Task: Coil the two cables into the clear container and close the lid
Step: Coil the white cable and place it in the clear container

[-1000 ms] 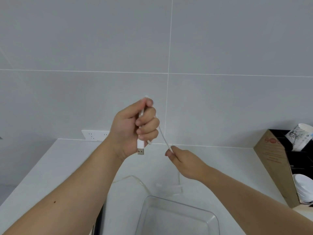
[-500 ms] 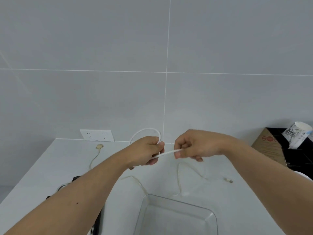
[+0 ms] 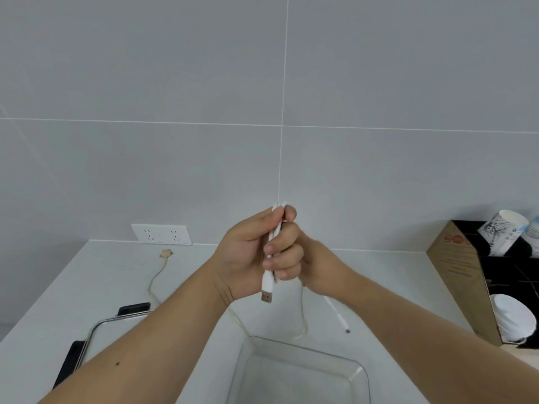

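A: Second cable [image 3: 159,275] lies left on the surface [image 3: 87,281]; my left hand [image 3: 250,255] clamps the white USB cable [image 3: 267,282] loops.

B: Right hand [image 3: 320,269], behind, grips the tail?

A: Can't tell. Wind evenly, then lower into the clear container [image 3: 297,371].

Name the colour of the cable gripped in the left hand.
White cable, metal USB plug; head view.

Two cables [image 3: 267,282] [image 3: 155,279], one clear container [image 3: 297,371], two hands [image 3: 248,258] [image 3: 323,272].
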